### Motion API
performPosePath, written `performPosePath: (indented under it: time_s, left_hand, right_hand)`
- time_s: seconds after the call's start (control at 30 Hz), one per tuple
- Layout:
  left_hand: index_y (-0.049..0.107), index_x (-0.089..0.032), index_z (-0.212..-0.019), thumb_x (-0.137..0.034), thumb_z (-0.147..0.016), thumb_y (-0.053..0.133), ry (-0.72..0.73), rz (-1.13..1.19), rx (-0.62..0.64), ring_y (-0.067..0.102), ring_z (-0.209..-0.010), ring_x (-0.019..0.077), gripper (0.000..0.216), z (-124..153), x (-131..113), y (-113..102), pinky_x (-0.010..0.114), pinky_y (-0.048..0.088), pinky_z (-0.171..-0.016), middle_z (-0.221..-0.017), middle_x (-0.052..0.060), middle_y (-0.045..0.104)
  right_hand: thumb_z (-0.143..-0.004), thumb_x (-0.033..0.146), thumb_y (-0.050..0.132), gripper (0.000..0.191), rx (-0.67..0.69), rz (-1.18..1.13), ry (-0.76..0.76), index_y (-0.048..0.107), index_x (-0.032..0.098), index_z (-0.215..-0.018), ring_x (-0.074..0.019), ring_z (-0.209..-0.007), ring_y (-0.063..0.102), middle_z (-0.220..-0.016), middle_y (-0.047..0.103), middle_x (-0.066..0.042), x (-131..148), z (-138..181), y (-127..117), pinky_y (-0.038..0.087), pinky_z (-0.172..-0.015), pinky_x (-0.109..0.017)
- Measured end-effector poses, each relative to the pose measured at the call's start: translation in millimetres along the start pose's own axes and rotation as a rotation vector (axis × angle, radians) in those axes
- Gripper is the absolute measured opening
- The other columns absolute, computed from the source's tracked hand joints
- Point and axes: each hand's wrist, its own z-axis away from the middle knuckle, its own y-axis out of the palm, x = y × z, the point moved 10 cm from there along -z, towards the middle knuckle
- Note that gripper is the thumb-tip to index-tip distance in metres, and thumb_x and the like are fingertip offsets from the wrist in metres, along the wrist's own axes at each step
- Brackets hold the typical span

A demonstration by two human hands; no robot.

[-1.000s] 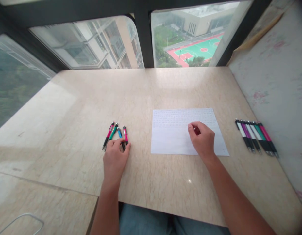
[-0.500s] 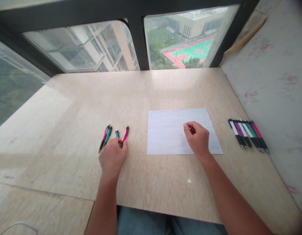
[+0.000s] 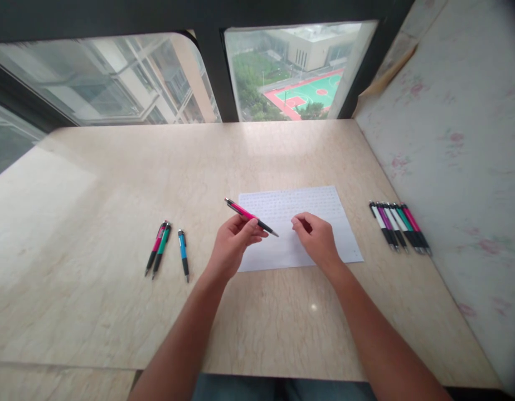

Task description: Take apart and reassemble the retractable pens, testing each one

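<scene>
The left hand (image 3: 232, 245) is holding a pink pen (image 3: 249, 216) clear of the worktop (image 3: 115, 167), its fingers (image 3: 252, 227) clamped around the middle of the barrel. The pen is lying almost level, its dark tip pointing toward 4 o'clock over the left part of the paper (image 3: 320, 203) and its clicker end toward 10 o'clock; gripped mid-barrel like this, it is being carried rather than set to write. The right hand (image 3: 318, 242) is resting on the paper just at 3 o'clock of the pen tip, its fingers curled loosely together; whether anything is inside them I cannot tell. The hand's weight is likely keeping the sheet from sliding. The top of the paper is showing faint rows of writing.

At 9 o'clock of the left hand, three pens (image 3: 168, 253) are lying on the worktop: a pink and a green one touching, a blue one just beside them. At 3 o'clock of the paper, a tight row of pens (image 3: 397, 225) is lying side by side near the wall (image 3: 458, 139).
</scene>
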Motion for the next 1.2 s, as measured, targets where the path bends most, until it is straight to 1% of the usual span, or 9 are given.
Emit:
performPosePath:
  time_s: [0.13,0.23,0.37,0.53,0.7,0.8,0.93,1.03,1.2]
  left_hand:
    - [0.066,-0.014,-0.091,-0.035,-0.076,0.075,-0.015,0.101,0.004,0.069,-0.074,0.0134,0.028,-16,14,15,0.021,0.050,-0.062,-0.086,0.005,0.070]
    - [0.066,-0.015,-0.094,-0.035,-0.075,0.076,-0.035,0.127,-0.018,0.070,-0.076,0.0144,0.030,-18,25,12,0.020,0.048,-0.058,-0.090,0.006,0.070]
    - [0.066,-0.015,-0.095,-0.036,-0.072,0.078,-0.024,0.107,-0.027,0.071,-0.078,0.0169,0.033,-12,28,9,0.020,0.047,-0.056,-0.093,0.007,0.072]
    - [0.067,-0.015,-0.093,-0.034,-0.072,0.079,-0.024,0.105,0.013,0.072,-0.077,0.0177,0.031,-6,27,15,0.022,0.049,-0.059,-0.085,0.005,0.071]
    - [0.068,-0.016,-0.094,-0.031,-0.072,0.079,-0.009,0.126,0.047,0.071,-0.076,0.0168,0.029,-5,29,20,0.023,0.050,-0.063,-0.085,0.005,0.072]
    - [0.069,-0.016,-0.093,-0.030,-0.072,0.079,0.012,0.131,0.043,0.071,-0.077,0.0171,0.027,-5,25,21,0.024,0.050,-0.063,-0.085,0.005,0.072]
    - [0.070,-0.015,-0.089,-0.031,-0.075,0.077,0.036,0.117,0.083,0.070,-0.074,0.0176,0.022,-2,19,26,0.025,0.050,-0.062,-0.081,0.007,0.073]
    - [0.070,-0.015,-0.087,-0.032,-0.076,0.076,0.076,0.073,0.095,0.070,-0.071,0.0184,0.021,3,16,30,0.026,0.051,-0.060,-0.079,0.008,0.074]
    - [0.070,-0.015,-0.087,-0.034,-0.077,0.076,0.079,0.148,-0.008,0.071,-0.073,0.0184,0.023,12,25,27,0.027,0.054,-0.064,-0.080,0.008,0.075]
  right_hand:
    - [-0.092,0.033,0.052,0.022,0.082,-0.074,0.008,0.067,0.020,-0.084,-0.0171,-0.071,0.062,-0.079,0.070,-0.004,-1,-1,12,0.046,-0.069,-0.030]
    - [-0.096,0.039,0.045,0.030,0.121,-0.253,0.022,0.067,0.020,-0.088,-0.0163,-0.071,0.062,-0.080,0.070,-0.004,0,1,17,0.047,-0.069,-0.029]
    - [-0.098,0.046,0.040,0.040,0.147,-0.432,0.052,0.065,0.019,-0.085,-0.0142,-0.063,0.058,-0.073,0.067,-0.003,5,6,21,0.046,-0.061,-0.028]
    - [-0.093,0.046,0.052,0.038,0.156,-0.365,0.058,0.061,0.019,-0.069,-0.0122,-0.056,0.051,-0.059,0.058,0.001,8,7,21,0.039,-0.056,-0.026]
    - [-0.096,0.052,0.044,0.049,0.203,-0.361,0.080,0.060,0.019,-0.064,-0.0111,-0.051,0.050,-0.054,0.055,0.002,2,6,27,0.037,-0.054,-0.025]
    - [-0.094,0.055,0.046,0.051,0.229,-0.349,0.059,0.059,0.019,-0.060,-0.0100,-0.048,0.044,-0.050,0.049,0.003,4,5,27,0.033,-0.050,-0.025]
    - [-0.091,0.057,0.051,0.050,0.196,-0.375,0.070,0.058,0.019,-0.058,-0.0098,-0.049,0.042,-0.051,0.047,0.004,7,3,21,0.031,-0.049,-0.024]
    - [-0.090,0.057,0.052,0.051,0.136,-0.382,0.100,0.053,0.020,-0.055,-0.0099,-0.048,0.038,-0.049,0.042,0.004,7,3,13,0.029,-0.048,-0.025]
    - [-0.093,0.050,0.049,0.050,0.053,-0.298,0.036,0.045,0.021,-0.053,-0.0104,-0.048,0.038,-0.049,0.042,0.004,16,5,3,0.030,-0.049,-0.026]
